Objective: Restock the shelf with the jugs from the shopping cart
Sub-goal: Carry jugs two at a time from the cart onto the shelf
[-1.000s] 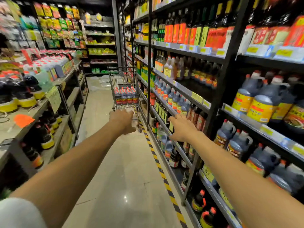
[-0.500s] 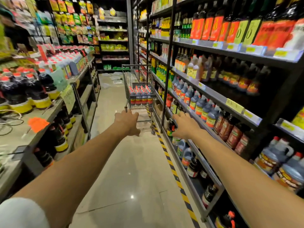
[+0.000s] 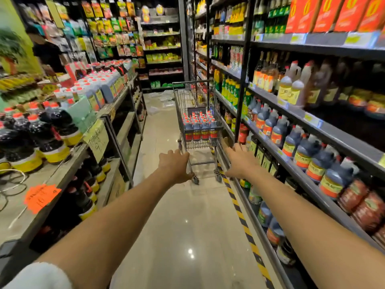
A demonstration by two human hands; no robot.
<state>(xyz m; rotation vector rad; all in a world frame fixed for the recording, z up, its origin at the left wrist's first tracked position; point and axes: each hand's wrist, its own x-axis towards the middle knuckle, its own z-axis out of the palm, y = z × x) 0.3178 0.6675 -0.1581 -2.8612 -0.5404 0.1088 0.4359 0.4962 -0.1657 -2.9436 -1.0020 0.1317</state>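
Observation:
A wire shopping cart [image 3: 181,105] stands ahead in the aisle, close to the right-hand shelving. Its basket holds several dark jugs with red caps [image 3: 199,126]. Both my arms stretch forward toward it. My left hand [image 3: 174,166] hovers short of the cart's near end, fingers relaxed, holding nothing. My right hand [image 3: 239,160] is spread open near the cart's right corner, beside the shelf, touching nothing that I can see. Similar dark jugs [image 3: 316,161] line the right shelf [image 3: 341,142].
Dark shelving runs along the right, packed with bottles and jugs. A lower display [image 3: 68,161] on the left carries big dark jugs and price signs. A yellow-black floor stripe [image 3: 241,215] borders the right shelf. Plastic wrapping lies on the floor beyond the cart.
I have come nearer to the cart, which looks larger now. Both hands have opened and reach further forward. The view has swung leftward along the aisle.

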